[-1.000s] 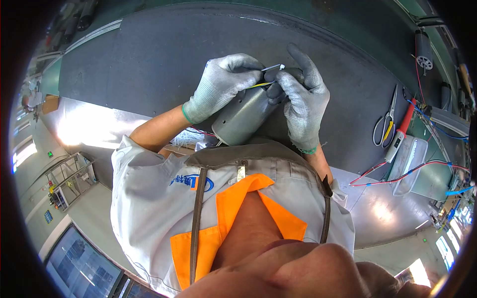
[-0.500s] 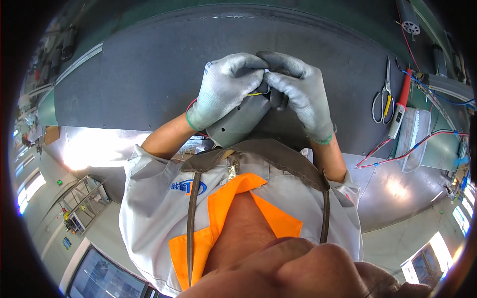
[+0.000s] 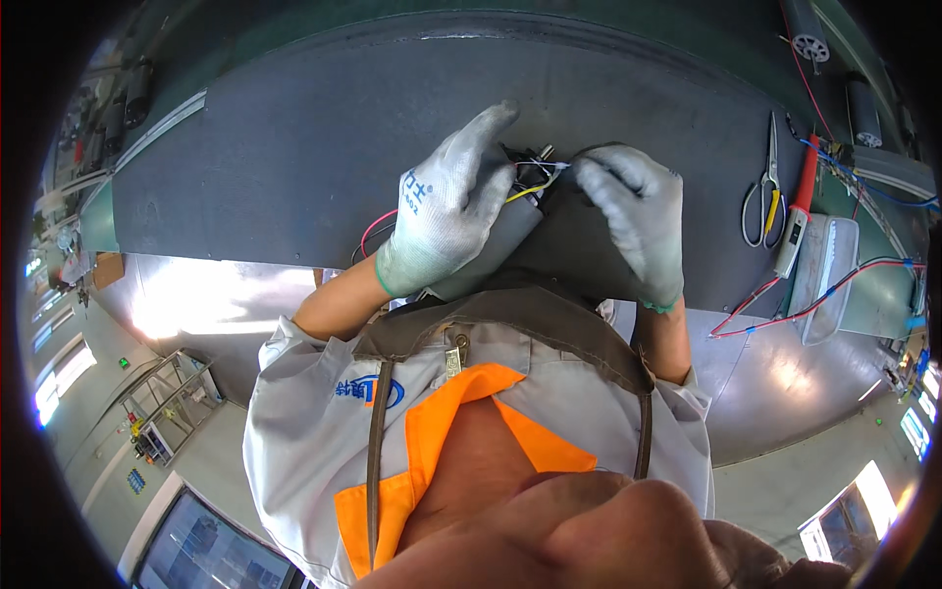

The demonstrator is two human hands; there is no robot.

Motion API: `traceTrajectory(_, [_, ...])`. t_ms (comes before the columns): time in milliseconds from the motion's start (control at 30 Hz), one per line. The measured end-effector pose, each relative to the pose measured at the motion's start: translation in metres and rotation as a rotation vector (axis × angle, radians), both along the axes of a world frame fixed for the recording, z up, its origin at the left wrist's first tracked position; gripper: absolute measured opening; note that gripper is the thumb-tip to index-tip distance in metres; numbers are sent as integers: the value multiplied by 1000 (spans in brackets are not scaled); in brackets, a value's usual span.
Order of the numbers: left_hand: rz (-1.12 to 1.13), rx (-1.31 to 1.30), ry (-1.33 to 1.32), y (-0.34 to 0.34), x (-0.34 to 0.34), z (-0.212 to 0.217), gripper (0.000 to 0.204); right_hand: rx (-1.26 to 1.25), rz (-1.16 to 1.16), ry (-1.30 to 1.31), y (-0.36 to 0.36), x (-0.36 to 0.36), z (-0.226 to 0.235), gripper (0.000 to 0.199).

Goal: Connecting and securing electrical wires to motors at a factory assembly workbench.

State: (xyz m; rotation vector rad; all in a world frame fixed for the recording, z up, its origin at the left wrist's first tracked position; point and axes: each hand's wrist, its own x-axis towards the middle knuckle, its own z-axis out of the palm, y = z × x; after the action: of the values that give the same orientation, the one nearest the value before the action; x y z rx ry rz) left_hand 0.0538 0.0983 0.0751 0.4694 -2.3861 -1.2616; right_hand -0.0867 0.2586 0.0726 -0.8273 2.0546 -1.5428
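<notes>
A grey cylindrical motor [image 3: 498, 243] lies tilted in front of my apron, its far end pointing up and right. Thin wires, one of them a yellow wire [image 3: 530, 190], come out at that end beside a short metal shaft [image 3: 546, 153]. My left hand [image 3: 442, 211], in a whitish glove, lies against the motor's left side; its index finger stretches away and its thumb is apart from it. Its other fingers are partly hidden. My right hand [image 3: 633, 211], gloved too, is closed, with its fingertips pinched at the wires' whitish end [image 3: 562, 166].
Scissors [image 3: 767, 187] lie on the dark mat [image 3: 294, 157] at the right. Beside them are a red-and-white handheld tool [image 3: 800, 206] and a clear tray [image 3: 826, 280], crossed by a red cable [image 3: 819, 294]. More motors [image 3: 811, 44] sit at the far right.
My hands were together at the wire ends; they have drawn apart, the right moving right and nearer. My left index finger has straightened, and the motor's far end now shows.
</notes>
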Motion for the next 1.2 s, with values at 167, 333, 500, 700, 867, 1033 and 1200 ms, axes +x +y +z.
traceTrajectory(167, [-16,-169,58,-1,2,-3,27,-49,-201,-206,2,-18,-23,9])
traceTrajectory(333, [-165,-485,2,-2,-3,-1,14,-168,-283,-216,-11,-23,-36,11])
traceTrajectory(500, [-255,-522,83,-9,-5,-4,19,-644,-32,-757,-26,-12,-26,19])
traceTrajectory(700, [-555,-877,29,-46,-10,5,23,-301,175,-770,-18,0,5,20])
traceTrajectory(867, [-787,-919,65,-46,-15,8,22,-228,108,-730,-23,-8,15,21])
traceTrajectory(1033, [-791,-974,79,-34,-7,10,26,-500,223,-937,-91,-6,2,22])
traceTrajectory(1200, [-531,-959,-27,-30,1,7,28,-344,45,-121,-35,-34,9,32])
